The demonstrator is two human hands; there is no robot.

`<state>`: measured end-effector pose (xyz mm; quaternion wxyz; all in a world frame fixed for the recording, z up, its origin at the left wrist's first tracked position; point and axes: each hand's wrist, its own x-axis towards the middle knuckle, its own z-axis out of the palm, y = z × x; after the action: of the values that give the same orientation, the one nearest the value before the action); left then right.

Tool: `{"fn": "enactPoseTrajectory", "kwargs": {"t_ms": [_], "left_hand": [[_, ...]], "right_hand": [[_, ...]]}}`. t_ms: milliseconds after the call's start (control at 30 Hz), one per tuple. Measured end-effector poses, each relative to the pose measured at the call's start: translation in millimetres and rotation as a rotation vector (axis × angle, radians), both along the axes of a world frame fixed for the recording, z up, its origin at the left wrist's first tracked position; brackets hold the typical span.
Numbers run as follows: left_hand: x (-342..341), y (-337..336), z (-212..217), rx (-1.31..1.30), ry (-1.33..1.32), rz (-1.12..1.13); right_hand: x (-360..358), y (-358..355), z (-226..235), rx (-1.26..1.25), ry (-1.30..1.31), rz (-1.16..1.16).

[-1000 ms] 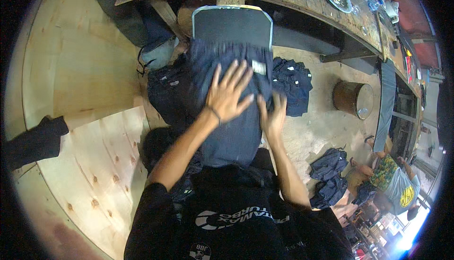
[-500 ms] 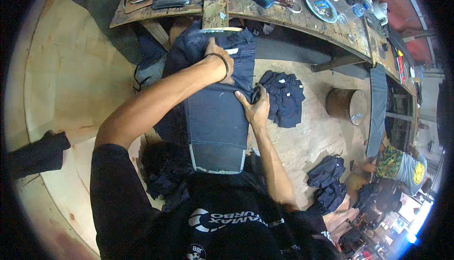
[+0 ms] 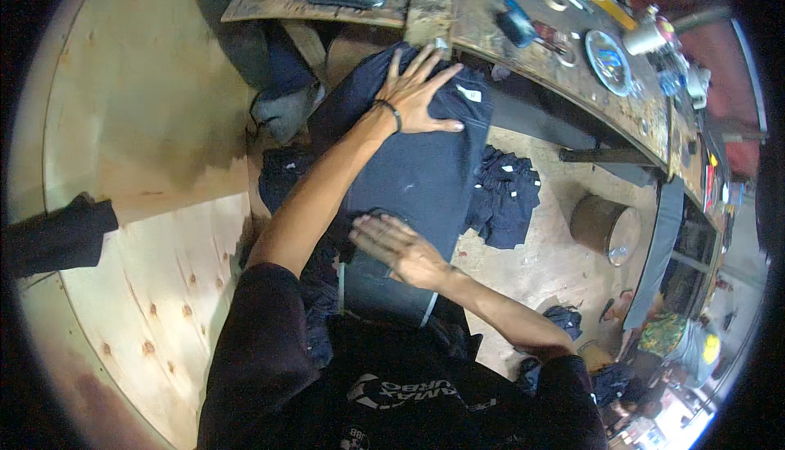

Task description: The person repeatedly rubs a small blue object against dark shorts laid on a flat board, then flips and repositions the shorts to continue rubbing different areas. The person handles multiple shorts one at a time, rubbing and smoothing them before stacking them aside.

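Observation:
A dark navy denim garment (image 3: 406,173) is drawn over a long board (image 3: 384,293), whose dark near end with pale edges sticks out toward my body. My left hand (image 3: 419,96), with a dark band at its wrist, lies on the far part of the cloth, fingers spread wide. Beside its thumb a small white label (image 3: 468,94) shows on the garment. Lower down, my right hand (image 3: 405,254) rests flat over the near edge of the cloth, fingers stretched out and slightly blurred. Neither hand grips anything.
Beyond the board stands a worn wooden workbench (image 3: 482,34) with a blue-rimmed plate (image 3: 607,63) and tools. Folded dark garments (image 3: 504,198) and a brown drum (image 3: 607,229) are on the floor at right. A plywood panel (image 3: 155,106) rises at left; another person (image 3: 675,339) is at far right.
My left hand has gone from pressing into the cloth to lying spread out. My right hand has let go of the garment's right edge and moved nearer, flat on the cloth. The view has shifted.

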<state>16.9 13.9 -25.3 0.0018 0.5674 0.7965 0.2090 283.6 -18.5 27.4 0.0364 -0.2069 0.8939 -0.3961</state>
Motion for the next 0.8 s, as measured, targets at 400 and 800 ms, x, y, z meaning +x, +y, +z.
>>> {"fn": "enactPoseTrajectory", "kwargs": {"t_ms": [400, 800], "left_hand": [[-33, 19, -11, 0.168, 0.016, -0.067], [-36, 26, 11, -0.185, -0.069, -0.054]], "right_hand": [[-96, 71, -13, -0.045, -0.08, -0.038], [-28, 43, -46, -0.052, -0.159, -0.028]]}}
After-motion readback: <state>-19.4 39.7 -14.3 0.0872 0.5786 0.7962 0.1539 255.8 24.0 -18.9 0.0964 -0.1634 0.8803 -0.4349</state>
